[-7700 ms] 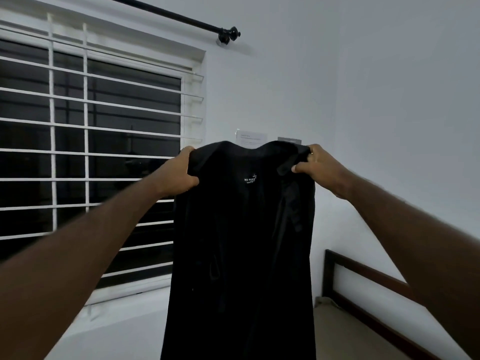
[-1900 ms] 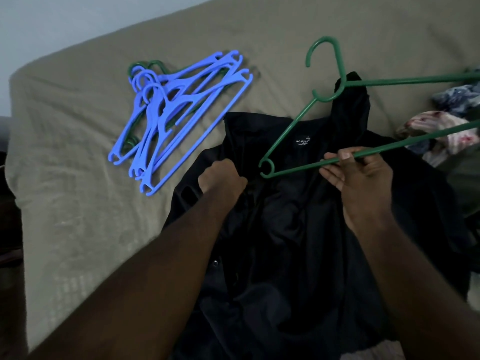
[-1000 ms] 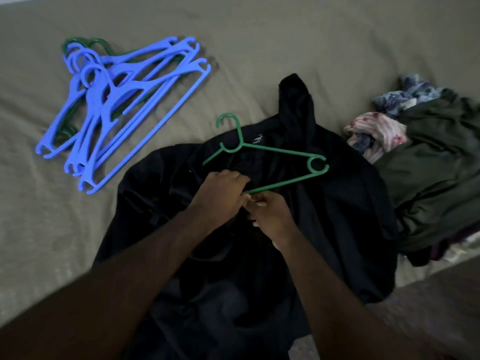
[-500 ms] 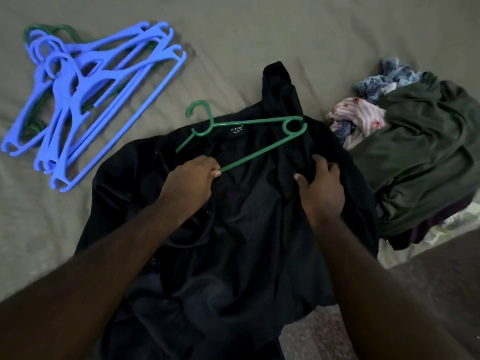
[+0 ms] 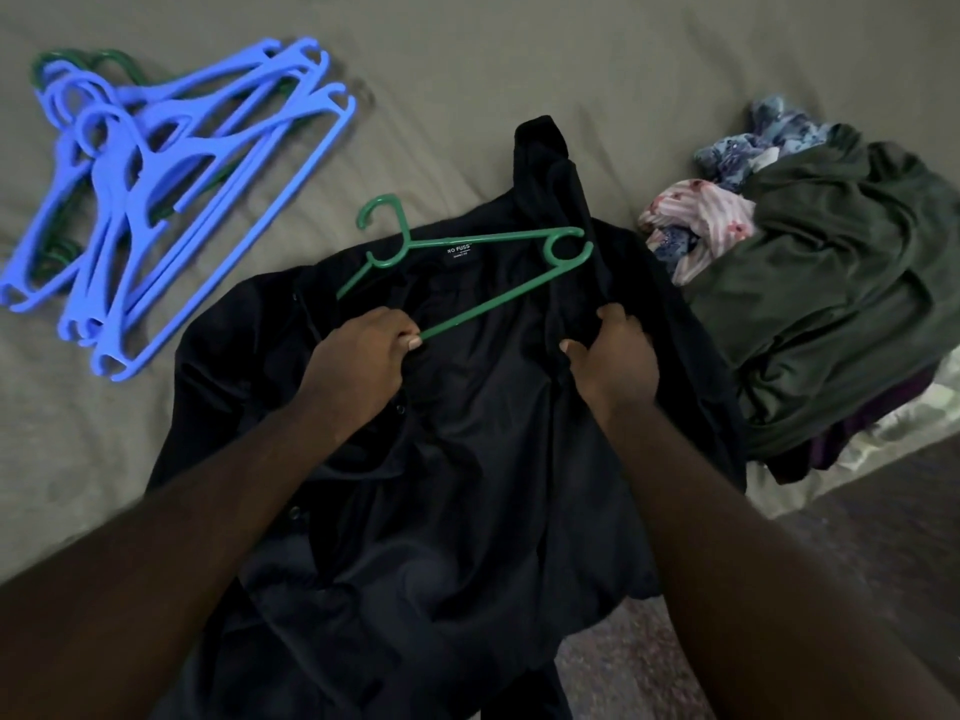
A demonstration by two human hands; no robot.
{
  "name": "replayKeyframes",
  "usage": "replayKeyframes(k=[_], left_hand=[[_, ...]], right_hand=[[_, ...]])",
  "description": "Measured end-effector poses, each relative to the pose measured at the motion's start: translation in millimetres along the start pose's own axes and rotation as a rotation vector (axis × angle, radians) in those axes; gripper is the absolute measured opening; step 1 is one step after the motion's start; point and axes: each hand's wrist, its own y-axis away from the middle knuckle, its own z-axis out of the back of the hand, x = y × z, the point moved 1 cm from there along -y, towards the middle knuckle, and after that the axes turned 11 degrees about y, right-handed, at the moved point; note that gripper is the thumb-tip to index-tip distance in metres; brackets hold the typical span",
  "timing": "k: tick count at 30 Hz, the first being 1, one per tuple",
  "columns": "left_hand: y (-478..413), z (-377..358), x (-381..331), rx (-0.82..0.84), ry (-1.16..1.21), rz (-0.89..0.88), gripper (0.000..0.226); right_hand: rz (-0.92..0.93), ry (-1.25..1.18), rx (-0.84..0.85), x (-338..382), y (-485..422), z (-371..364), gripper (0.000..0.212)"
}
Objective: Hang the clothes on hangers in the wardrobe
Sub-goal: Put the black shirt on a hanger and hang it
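An olive-drab bed sheet (image 5: 519,54) covered the upper and left part of the view. Its cloth was wrinkled in shallow folds, with longer creases running across the top and soft dimples near the left edge. Along its lower right border showed a strip of paler, patterned fabric (image 5: 914,415), too dim for the pattern to be read. Beyond that strip, in the lower right corner, lay a dark speckled floor (image 5: 883,537), and a patch of the same floor showed near the bottom centre.

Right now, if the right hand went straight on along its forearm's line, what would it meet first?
Likely the looped end of the green hanger, lying on the black shirt that the right hand grips; depth unclear.
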Motion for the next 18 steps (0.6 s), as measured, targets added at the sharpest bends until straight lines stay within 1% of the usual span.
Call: replayKeyframes(k=[3,4,6,9,10,11,12,14,15,16,17,18], left_hand=[[0,-1,2,0.018,0.008,-0.004,0.011],[1,-1,3,0.026,0.011,0.000,0.011],[2,-3,4,0.042,0.014,0.005,0.009],[5,-5,6,0.083,-0.012,0.003,0.009],[6,-6,8,0.103,-0.027,0.000,0.010],[7,-7,9,0.125,-0.045,0.000,0.011],[7,-8,9,0.148,-0.065,0.002,0.012],[5,-10,8,0.194,-0.123,0.018,0.013],[2,-12,7,0.215,-0.156,0.033,0.013],[-1,-13,6,0.229,-0.184,0.047,0.011],[-4,-14,4,0.236,-0.208,0.055,0.011],[-7,-15,2,0.236,-0.226,0.049,0.010]], right_hand=[[-0.117,-0.214,0.013,-8,-8,3,0.018],[-0.122,-0.258,-0.008,-12,-9,5,0.015],[-0.133,-0.431,-0.055,-22,-9,14,0.014],[-0.198,-0.881,-0.140,-33,7,51,0.026],[-0.217,-0.994,-0.178,-41,18,70,0.028],[-0.221,-1.076,-0.198,-48,31,92,0.027],[-0.186,-1.132,-0.201,-56,45,111,0.025],[-0.068,-1.087,-0.160,-54,80,143,0.031],[0.030,-1.049,-0.130,-42,102,145,0.027],[0.132,-1.011,-0.059,-27,124,137,0.023],[0.234,-0.903,0.042,-12,144,122,0.021],[0.350,-0.742,0.154,4,164,103,0.017]])
